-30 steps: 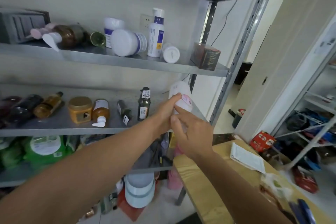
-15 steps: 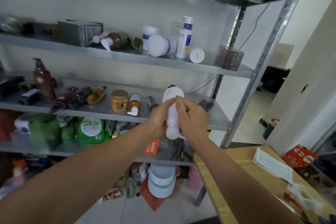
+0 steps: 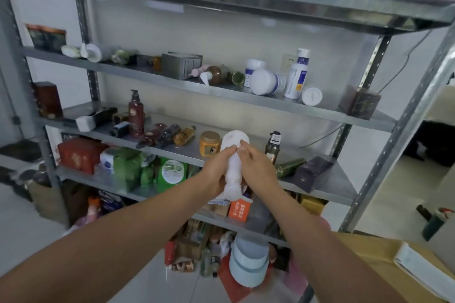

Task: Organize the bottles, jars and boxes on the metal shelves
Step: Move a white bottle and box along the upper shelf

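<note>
both hands hold one white bottle (image 3: 233,165) upright in the air, just in front of the middle shelf (image 3: 327,181) near its front edge. the left hand (image 3: 216,174) wraps the lower body to carry its weight; the right hand (image 3: 256,167) pinches the upper part, probably to steady or turn it before setting it down. on that shelf an amber jar (image 3: 209,143) and a dark bottle (image 3: 272,146) stand either side of it, so the gap between looks like the intended spot.

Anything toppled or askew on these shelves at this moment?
Yes. On the upper shelf a white jar lies on its side beside an upright white bottle; lower down, three dark bottles lie flat.
</note>
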